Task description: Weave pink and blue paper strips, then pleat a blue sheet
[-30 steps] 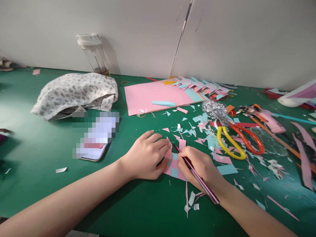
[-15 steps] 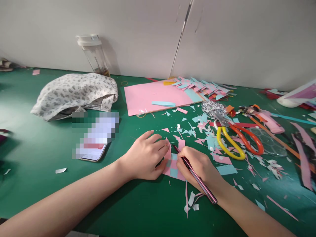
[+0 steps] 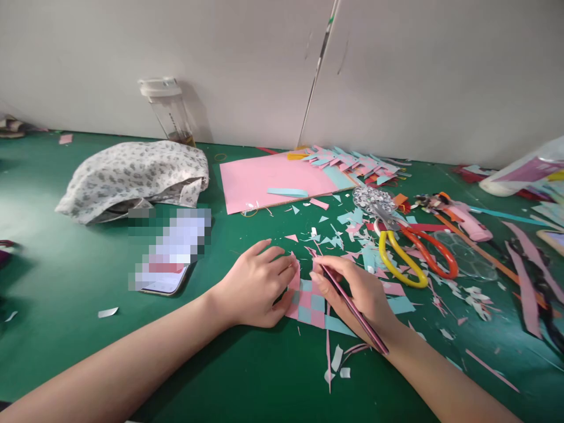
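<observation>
A small woven piece of pink and light-blue paper strips [image 3: 311, 301] lies on the green table between my hands, its checkered squares showing. My left hand [image 3: 262, 285] is closed on its left edge, thumb below and fingertips at the upper corner. My right hand [image 3: 359, 288] grips slim dark-pink metallic tweezers [image 3: 352, 305], which slant from the wrist towards the paper's upper edge. Their tips are close to a pink strip end and too small to make out clearly. A light-blue strip [image 3: 339, 326] sticks out at the lower right, partly under my right hand.
Scissors [image 3: 403, 252] with yellow and red handles lie to the right among paper scraps. Behind are a pink sheet [image 3: 255, 176] and a fringed woven strip [image 3: 352, 161]. A phone [image 3: 176, 252], a patterned cloth [image 3: 136, 176] and a bottle [image 3: 170, 114] stand left. A pink glue gun [image 3: 469, 220] lies right.
My right hand has lifted and opened slightly around the tweezers, uncovering more of the woven paper and the light-blue strip. My left hand stays on the paper. The view has tilted a little.
</observation>
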`<state>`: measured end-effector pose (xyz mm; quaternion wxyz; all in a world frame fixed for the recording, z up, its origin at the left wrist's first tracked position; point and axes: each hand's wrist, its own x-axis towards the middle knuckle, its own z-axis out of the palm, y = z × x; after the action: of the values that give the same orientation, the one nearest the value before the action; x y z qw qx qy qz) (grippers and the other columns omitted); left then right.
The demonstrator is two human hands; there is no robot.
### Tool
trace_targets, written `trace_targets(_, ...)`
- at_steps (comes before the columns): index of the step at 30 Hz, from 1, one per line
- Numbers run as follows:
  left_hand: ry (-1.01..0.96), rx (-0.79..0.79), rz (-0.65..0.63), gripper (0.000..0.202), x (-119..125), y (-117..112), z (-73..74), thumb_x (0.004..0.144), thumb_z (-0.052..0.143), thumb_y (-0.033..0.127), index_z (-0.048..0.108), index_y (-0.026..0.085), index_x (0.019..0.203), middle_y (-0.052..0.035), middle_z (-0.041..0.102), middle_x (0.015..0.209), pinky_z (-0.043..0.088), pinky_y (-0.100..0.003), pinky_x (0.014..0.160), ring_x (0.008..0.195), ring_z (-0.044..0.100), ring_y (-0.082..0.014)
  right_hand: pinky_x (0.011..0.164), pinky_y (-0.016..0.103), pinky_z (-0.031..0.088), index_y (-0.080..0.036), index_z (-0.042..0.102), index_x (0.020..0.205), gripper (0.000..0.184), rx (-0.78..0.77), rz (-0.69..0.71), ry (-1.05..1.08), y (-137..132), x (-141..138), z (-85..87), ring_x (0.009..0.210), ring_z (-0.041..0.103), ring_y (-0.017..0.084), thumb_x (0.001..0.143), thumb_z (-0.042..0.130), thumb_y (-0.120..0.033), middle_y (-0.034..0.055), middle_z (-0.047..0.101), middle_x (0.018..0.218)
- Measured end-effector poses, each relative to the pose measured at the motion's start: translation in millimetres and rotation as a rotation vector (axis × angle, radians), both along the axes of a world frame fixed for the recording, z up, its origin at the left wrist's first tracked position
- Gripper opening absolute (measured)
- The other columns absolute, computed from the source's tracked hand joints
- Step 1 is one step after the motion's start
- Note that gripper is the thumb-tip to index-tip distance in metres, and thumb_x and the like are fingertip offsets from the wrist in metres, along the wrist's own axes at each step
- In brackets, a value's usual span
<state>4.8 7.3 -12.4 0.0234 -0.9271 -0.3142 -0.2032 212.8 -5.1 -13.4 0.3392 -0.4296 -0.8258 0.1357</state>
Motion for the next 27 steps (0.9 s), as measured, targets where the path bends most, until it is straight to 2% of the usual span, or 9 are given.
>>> trace_targets(4,-0.068,-0.076,0.099,0.038,2.1,1.0,-0.5,0.083,0.045,0.035,0.057,0.015,0.113,-0.0072,0.062,0.116,0.037,-0.047,0.098,0.108,0.055,-0.0234,0.085,0.039,0.048,-0.024,0.056,0.105,0.021,0.034,-0.021,0.001,7.5,-0.5,1.4,0.098,0.060,0.020,0.085,0.054,-0.020,0.0059,0.065,0.101)
trace_targets(7,-0.108,-0.155,0.217,0.052,3.0,4.3,-0.7,0.082,0.049,0.046,0.048,0.016,0.125,-0.0094,0.053,0.129,0.030,-0.051,0.104,0.121,0.045,-0.0258,0.081,0.041,0.048,-0.023,0.053,0.105,0.029,-0.042,-0.105,-0.044,11.5,0.7,-1.8,0.098,0.059,0.024,0.078,0.062,-0.029,0.0083,0.063,0.103)
trace_targets(9,-0.118,-0.218,0.229,0.053,2.9,7.1,-0.8,0.080,0.052,0.049,0.047,0.019,0.124,-0.0080,0.052,0.130,0.027,-0.053,0.106,0.123,0.042,-0.0259,0.077,0.041,0.049,-0.022,0.051,0.102,0.033,-0.094,-0.143,-0.078,11.7,1.0,-4.5,0.095,0.059,0.025,0.074,0.066,-0.032,0.0084,0.061,0.101)
trace_targets(13,-0.189,-0.362,0.196,0.033,3.2,10.6,0.0,0.078,0.058,0.044,0.055,0.024,0.105,-0.0027,0.058,0.120,0.028,-0.055,0.105,0.116,0.049,-0.0226,0.058,0.030,0.048,-0.023,0.046,0.092,0.020,-0.267,-0.115,0.019,7.6,-0.4,-5.9,0.066,0.059,0.016,0.078,0.061,-0.025,0.0018,0.059,0.079)
trace_targets(16,-0.328,-0.463,0.223,0.036,5.4,10.4,2.0,0.074,0.064,0.040,0.053,0.021,0.103,-0.0046,0.062,0.109,0.043,-0.047,0.093,0.102,0.057,-0.0205,0.052,0.026,0.044,-0.023,0.044,0.089,0.016,-0.345,-0.097,0.161,3.8,-1.2,-3.6,0.058,0.056,0.013,0.081,0.057,-0.023,-0.0010,0.055,0.073)
trace_targets(19,-0.466,-0.540,0.232,0.039,9.2,9.0,5.8,0.075,0.064,0.038,0.051,0.019,0.107,-0.0060,0.064,0.101,0.050,-0.042,0.083,0.095,0.060,-0.0195,0.058,0.028,0.046,-0.023,0.043,0.088,0.017,-0.253,-0.117,0.277,1.7,-2.1,-0.6,0.063,0.056,0.014,0.081,0.058,-0.023,0.0002,0.055,0.077)
trace_targets(22,-0.492,-0.600,0.188,0.024,12.2,8.1,12.3,0.079,0.059,0.041,0.058,0.020,0.089,-0.0001,0.066,0.086,0.039,-0.047,0.097,0.080,0.061,-0.0148,0.063,0.030,0.047,-0.023,0.043,0.089,0.021,-0.213,-0.082,0.375,2.2,-4.8,4.7,0.068,0.058,0.015,0.079,0.061,-0.024,0.0005,0.056,0.079)
trace_targets(24,-0.474,-0.673,0.186,0.025,13.1,7.7,18.2,0.080,0.057,0.043,0.058,0.019,0.073,0.0044,0.063,0.072,0.030,-0.046,0.104,0.067,0.058,-0.0104,0.071,0.032,0.049,-0.024,0.043,0.089,0.025,-0.236,-0.075,0.440,3.5,-7.2,10.6,0.077,0.061,0.017,0.076,0.065,-0.027,0.0017,0.058,0.083)
trace_targets(27,-0.472,-0.779,0.219,0.025,13.3,6.5,27.2,0.077,0.060,0.041,0.058,0.019,0.065,0.0057,0.061,0.066,0.028,-0.041,0.104,0.065,0.056,-0.0096,0.082,0.037,0.047,-0.024,0.044,0.087,0.029,-0.314,-0.095,0.531,5.0,-10.4,19.8,0.086,0.062,0.019,0.073,0.068,-0.032,0.0027,0.062,0.088)
